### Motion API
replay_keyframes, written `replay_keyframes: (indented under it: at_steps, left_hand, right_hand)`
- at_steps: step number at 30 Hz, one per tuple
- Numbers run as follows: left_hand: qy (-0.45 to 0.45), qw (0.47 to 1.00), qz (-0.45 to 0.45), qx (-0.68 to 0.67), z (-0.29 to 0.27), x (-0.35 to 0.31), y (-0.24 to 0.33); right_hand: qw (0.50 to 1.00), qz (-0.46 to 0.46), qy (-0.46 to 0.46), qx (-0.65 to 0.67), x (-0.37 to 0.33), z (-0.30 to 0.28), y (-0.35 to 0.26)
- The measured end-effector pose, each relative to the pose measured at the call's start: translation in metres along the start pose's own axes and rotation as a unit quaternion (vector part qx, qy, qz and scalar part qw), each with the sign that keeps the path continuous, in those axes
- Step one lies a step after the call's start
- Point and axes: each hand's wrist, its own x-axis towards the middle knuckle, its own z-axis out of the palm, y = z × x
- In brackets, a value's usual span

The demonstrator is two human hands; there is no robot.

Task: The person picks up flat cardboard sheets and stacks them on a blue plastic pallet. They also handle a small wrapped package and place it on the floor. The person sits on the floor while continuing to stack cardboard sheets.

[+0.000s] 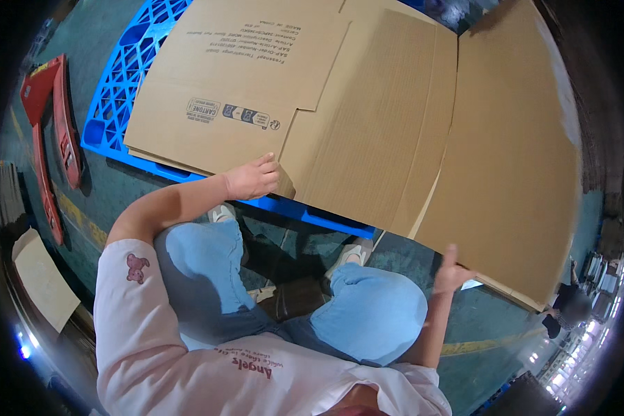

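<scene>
A large brown cardboard carton (pixel 374 118), partly folded flat, lies across a blue plastic pallet (pixel 121 90) in front of me. Dark print marks its left panel, and its right panel (pixel 513 152) reaches out beyond the pallet. At the carton's near edge, left of the middle, my left hand (pixel 255 179) is closed with curled fingers, beside a small bent piece of board. My right hand (pixel 453 276) grips the near edge of the right panel, thumb up; its other fingers are partly hidden and slightly blurred.
A red pallet jack (pixel 52 118) stands on the green floor at the left. Pale board sheets (pixel 43 277) are at the lower left. A person in dark clothes (pixel 572 305) is at the far right, near brown stacks. My knees (pixel 371 312) are below the carton.
</scene>
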Motion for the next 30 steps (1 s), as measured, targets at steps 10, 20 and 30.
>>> replay_keyframes:
  at_steps: [10, 20, 30]
  left_hand:
    - [0.120, 0.950, -0.190, -0.217, 0.013, -0.003, 0.006]
    - [0.072, 0.955, -0.213, -0.196, -0.001, -0.006, 0.011]
    - [0.022, 0.973, -0.173, -0.150, -0.013, 0.004, 0.008]
  right_hand:
    - [0.770, -0.456, -0.381, -0.231, -0.016, 0.167, -0.076]
    - [0.760, -0.462, -0.386, -0.246, -0.033, 0.189, -0.055]
    - [0.805, -0.408, -0.407, -0.138, -0.020, 0.173, -0.048]
